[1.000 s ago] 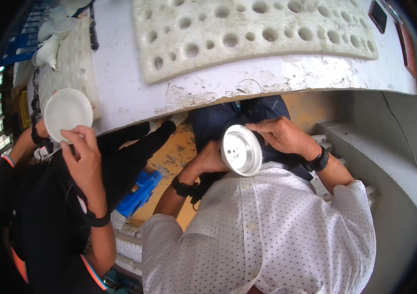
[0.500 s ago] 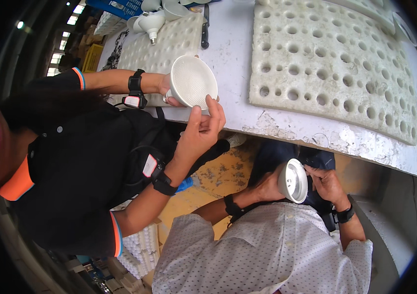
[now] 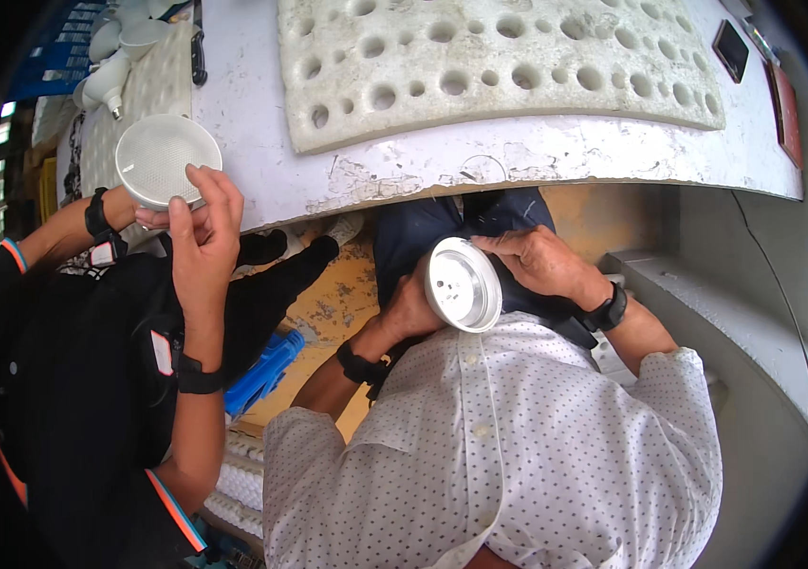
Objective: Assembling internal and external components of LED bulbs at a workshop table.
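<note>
In front of my shirt, above my lap, a white lamp housing is tilted so that its open mouth faces up. Its inside is silvery, with small holes in the bottom. My left hand is closed round its outer wall from the left; the cup hides most of those fingers. On the other side, my right hand has thumb and forefinger pinched at the upper rim, the remaining fingers curled.
At my left a co-worker's hands hold a lamp with a textured lens. A holed foam board lies on the white table. There are also lamp cups, a knife, a phone and a blue crate.
The view has swung to the right, so the table and co-worker appear farther left. The lamp housing's mouth now faces more toward me. Both my hands stay at it.
</note>
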`<state>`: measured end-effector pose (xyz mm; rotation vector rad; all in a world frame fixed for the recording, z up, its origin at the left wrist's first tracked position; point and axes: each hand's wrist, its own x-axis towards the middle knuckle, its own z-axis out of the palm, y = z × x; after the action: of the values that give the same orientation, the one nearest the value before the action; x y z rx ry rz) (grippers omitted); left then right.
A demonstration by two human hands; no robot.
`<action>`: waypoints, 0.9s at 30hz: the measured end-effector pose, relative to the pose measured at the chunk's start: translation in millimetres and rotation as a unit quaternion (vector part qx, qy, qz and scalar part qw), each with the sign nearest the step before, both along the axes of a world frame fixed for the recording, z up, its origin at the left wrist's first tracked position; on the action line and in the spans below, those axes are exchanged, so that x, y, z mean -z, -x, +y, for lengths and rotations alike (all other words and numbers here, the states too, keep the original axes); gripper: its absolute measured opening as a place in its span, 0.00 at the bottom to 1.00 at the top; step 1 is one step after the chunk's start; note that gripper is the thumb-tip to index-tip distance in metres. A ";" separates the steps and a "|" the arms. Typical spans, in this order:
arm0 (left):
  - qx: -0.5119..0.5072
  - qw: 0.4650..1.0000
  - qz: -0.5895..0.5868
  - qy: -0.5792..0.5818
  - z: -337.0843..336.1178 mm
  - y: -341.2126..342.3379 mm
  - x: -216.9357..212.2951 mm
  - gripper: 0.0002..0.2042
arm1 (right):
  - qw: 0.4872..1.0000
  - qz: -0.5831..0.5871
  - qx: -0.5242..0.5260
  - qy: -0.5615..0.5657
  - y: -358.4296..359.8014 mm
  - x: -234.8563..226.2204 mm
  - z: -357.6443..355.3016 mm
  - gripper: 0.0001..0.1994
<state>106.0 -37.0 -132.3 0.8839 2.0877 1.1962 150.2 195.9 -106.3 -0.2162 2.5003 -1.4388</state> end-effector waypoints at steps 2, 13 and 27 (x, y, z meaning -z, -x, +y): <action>0.019 0.999 -0.005 0.029 0.6 1.9 0.7 0.37 | 1.000 0.023 0.007 0.015 -1.2 -0.3 2.1 0.15; 0.062 0.993 -0.072 0.067 10.5 13.1 -15.3 0.31 | 0.998 0.041 -0.001 0.043 4.9 0.8 5.7 0.13; 0.098 0.992 -0.036 0.067 10.6 14.0 -9.9 0.31 | 0.998 0.045 -0.014 0.031 1.1 3.4 11.3 0.13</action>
<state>91.9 -26.4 -122.4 0.9441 1.9498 0.9597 149.1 207.2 -109.7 -0.3341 2.5135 -1.5286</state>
